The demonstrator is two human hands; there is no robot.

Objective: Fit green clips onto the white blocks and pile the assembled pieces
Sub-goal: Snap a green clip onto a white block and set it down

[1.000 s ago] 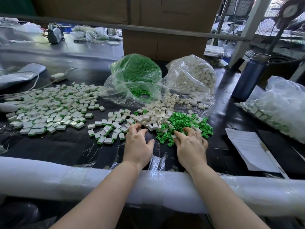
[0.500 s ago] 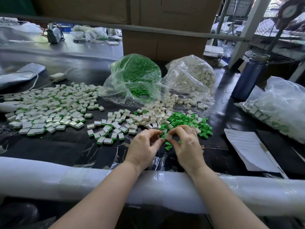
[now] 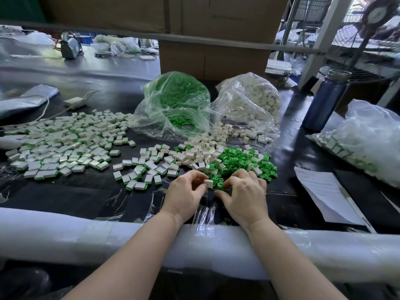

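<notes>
- Head view: half a second ago our two hands met over a piece at the near edge of the heap; now they have drawn slightly apart. Our left hand [image 3: 184, 192] pinches a white block [image 3: 208, 183] between thumb and fingertips, held just above the table.
- Our right hand [image 3: 245, 192] has its fingers curled down among the loose green clips [image 3: 242, 158] just beyond it, thumb stretched toward the left hand. We cannot tell whether it already holds a clip.
- We judge that one fitting cycle is under way: block in hand, clip being fetched, pressing together not yet done.
- Loose white blocks [image 3: 201, 151] lie just beyond the left hand, touching the clips.
- Assembled pieces [image 3: 142, 169] lie scattered to the left of the left hand, and a far larger spread of finished pieces [image 3: 62, 144] sits well out to the left.
- Containers: beyond both hands, an open clear bag [image 3: 155, 118] holds green clips; beside it, beyond the right hand, a second clear bag [image 3: 249, 100] holds white blocks and spills some toward us.
- Far right of the right hand, a third bag [image 3: 372, 135] holds pieces showing white and green, likely finished ones.
</notes>
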